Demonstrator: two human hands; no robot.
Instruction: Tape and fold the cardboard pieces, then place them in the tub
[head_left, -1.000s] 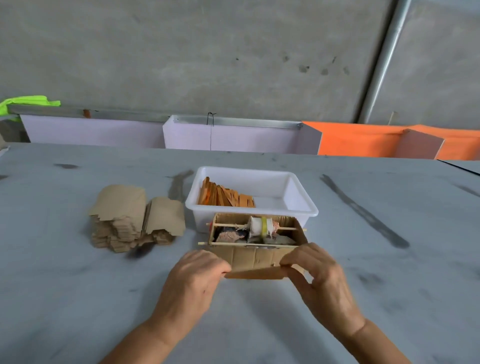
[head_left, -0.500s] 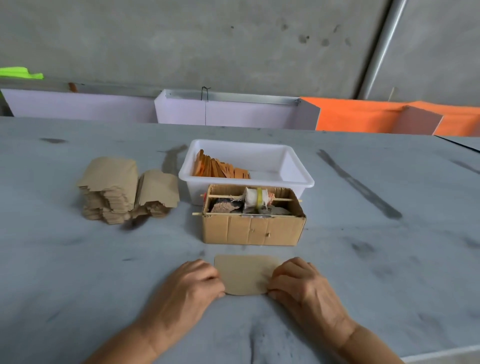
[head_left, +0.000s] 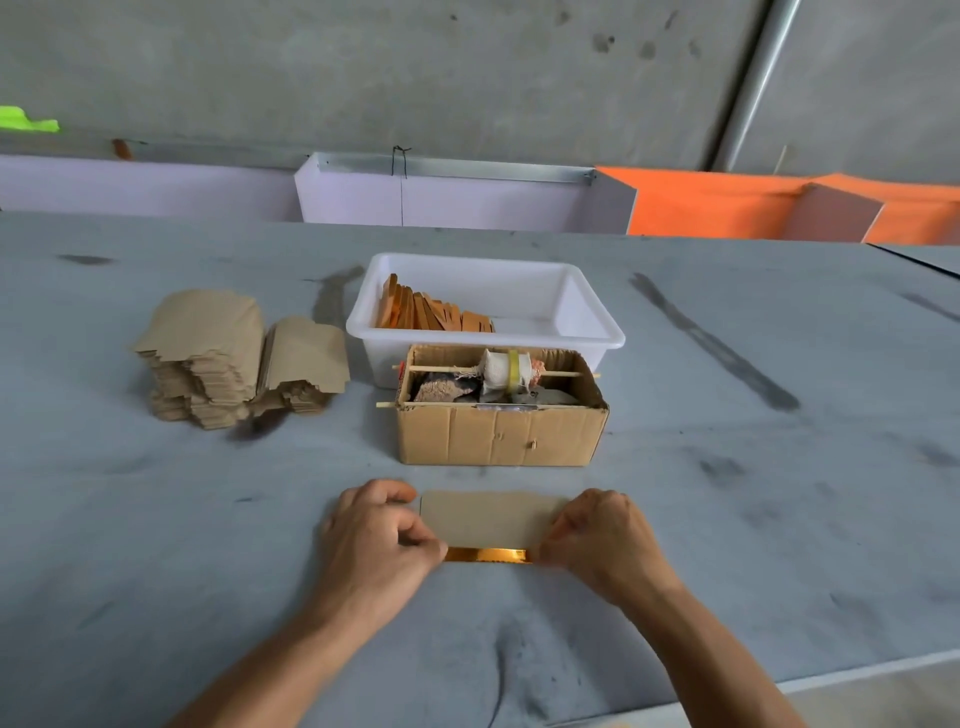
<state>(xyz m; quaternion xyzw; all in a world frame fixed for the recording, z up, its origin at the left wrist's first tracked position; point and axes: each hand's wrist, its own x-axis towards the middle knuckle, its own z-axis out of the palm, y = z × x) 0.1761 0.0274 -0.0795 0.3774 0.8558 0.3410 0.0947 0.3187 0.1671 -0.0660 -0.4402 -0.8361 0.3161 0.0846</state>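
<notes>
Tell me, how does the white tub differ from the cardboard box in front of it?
The white tub is smooth plastic with a rolled rim; the cardboard box is brown and creased. The tub holds folded orange-taped pieces; the box holds a tape roll on a stick. Both are open-topped.

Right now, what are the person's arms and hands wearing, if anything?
Nothing shows on them. The left hand and right hand are bare, with no gloves, rings or watch in view, and both forearms are uncovered to the frame's bottom edge, with no sleeve visible.
</notes>
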